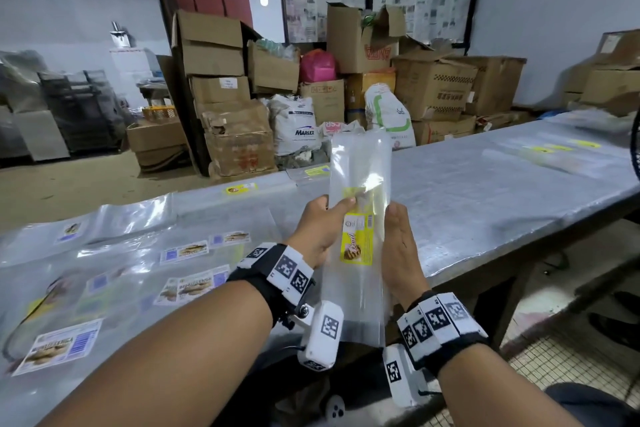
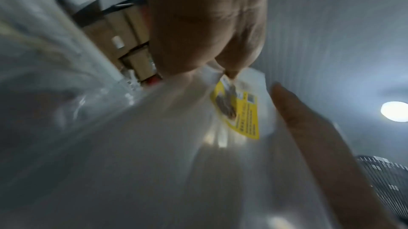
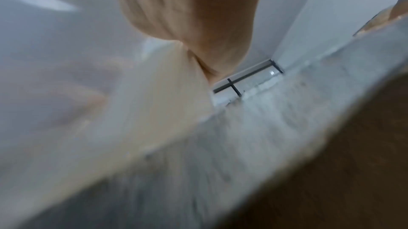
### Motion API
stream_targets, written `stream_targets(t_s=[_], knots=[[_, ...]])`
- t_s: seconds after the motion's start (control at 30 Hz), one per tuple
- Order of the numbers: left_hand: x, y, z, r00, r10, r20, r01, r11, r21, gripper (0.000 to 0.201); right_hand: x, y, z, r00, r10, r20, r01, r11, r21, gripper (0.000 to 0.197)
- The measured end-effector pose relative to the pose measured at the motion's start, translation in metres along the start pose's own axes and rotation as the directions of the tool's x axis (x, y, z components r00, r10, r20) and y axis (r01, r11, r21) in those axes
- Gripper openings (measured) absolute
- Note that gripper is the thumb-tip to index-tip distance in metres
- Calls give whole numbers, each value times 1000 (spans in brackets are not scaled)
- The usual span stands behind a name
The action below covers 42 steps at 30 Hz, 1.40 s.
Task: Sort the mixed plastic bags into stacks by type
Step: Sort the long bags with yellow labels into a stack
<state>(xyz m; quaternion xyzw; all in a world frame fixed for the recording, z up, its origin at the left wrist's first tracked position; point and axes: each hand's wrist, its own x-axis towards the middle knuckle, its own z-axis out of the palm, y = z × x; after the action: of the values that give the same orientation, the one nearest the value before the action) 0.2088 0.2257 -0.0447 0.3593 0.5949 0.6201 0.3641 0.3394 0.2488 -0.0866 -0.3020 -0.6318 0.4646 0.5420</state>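
Yellow-label bag pinched by left hand, right hand flat alongside; keep it taut w/ label up.

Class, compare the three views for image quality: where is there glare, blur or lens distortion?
Head view: sharp; glare on the clear bag; the table edge bows from wide-angle distortion. Left wrist view: motion-blurred, yellow label unreadable, a ceiling lamp blown out. Right wrist view: most blurred, the right hand and film smeared.
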Motion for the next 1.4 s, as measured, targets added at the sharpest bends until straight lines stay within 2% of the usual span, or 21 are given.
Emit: stream_targets(t_s=[0.1, 0.27, 0.4, 0.5, 0.63, 0.8, 0.97, 1.07, 1.17, 1.27, 1.4], knots=[[-9, 18, 5, 972, 234, -27, -232, 970, 79, 15, 9, -13, -5, 996, -27, 83, 27, 1000, 4, 16], [-14, 57, 9, 866, 498, -38, -495, 866, 67, 26, 30, -55, -8, 980, -189, 66, 193, 979, -61, 25], [-21, 79, 9, 814, 580, 32, -579, 815, -14, 39, 39, -75, -7, 968, -251, 18, 252, 967, -31, 25], [-21, 72, 4, 828, 548, 116, -552, 834, -7, 36, 35, -68, -7, 970, -244, 15, 245, 969, -42, 28], [-15, 23, -6, 892, 427, 151, -445, 887, 121, 28, 16, -33, -12, 985, -152, 79, 163, 974, -156, 8], [-19, -5, -11, 918, 333, 215, -372, 912, 176, 17, 0, -15, -14, 992, -95, 82, 111, 971, -212, 8], [-20, 7, -8, 910, 357, 209, -395, 900, 184, 13, 8, -24, -11, 990, -126, 66, 136, 973, -189, 6], [-21, 23, -5, 892, 411, 189, -440, 886, 148, 18, 18, -38, -7, 983, -177, 52, 183, 969, -165, 8], [-20, 31, -4, 894, 417, 164, -438, 891, 120, 22, 21, -44, -7, 978, -204, 50, 209, 969, -135, 15], [-23, 27, -7, 899, 397, 187, -424, 896, 135, 28, 19, -35, -11, 980, -184, 74, 193, 972, -134, 12], [-25, 19, -9, 909, 369, 194, -397, 907, 138, 30, 11, -21, -17, 987, -129, 91, 143, 976, -164, 22]])
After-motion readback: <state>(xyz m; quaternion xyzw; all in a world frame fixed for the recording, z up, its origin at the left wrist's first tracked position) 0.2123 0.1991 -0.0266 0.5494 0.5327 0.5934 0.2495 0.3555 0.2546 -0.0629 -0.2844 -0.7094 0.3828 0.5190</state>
